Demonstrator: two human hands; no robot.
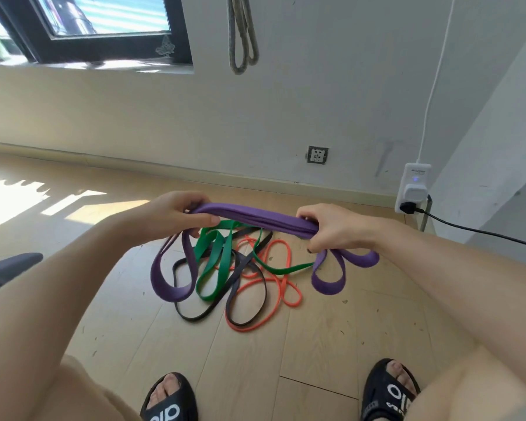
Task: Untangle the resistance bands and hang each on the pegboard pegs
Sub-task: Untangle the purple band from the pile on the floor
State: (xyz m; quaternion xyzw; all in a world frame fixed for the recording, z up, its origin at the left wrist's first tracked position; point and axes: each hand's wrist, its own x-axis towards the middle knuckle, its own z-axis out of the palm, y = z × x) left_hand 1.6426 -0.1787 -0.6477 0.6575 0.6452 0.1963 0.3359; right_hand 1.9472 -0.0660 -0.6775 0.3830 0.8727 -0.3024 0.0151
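A wide purple band (pixel 255 218) is bunched into several layers and stretched level between my two hands above the floor. My left hand (pixel 176 215) grips its left end and my right hand (pixel 331 227) grips its right end. Purple loops hang down below each hand. Under it on the wooden floor lies a tangle of a green band (pixel 214 262), a black band (pixel 240 268) and an orange band (pixel 274 287). A grey band (pixel 242 34) hangs on the wall above, its top out of frame. No pegboard shows.
A window (pixel 104 28) is at the upper left. A wall socket (pixel 317 154) and a white plug adapter (pixel 413 189) with a black cable (pixel 480 232) are on the right. A dark chair base (pixel 9 265) is at the left. My sandalled feet (pixel 170 399) are below.
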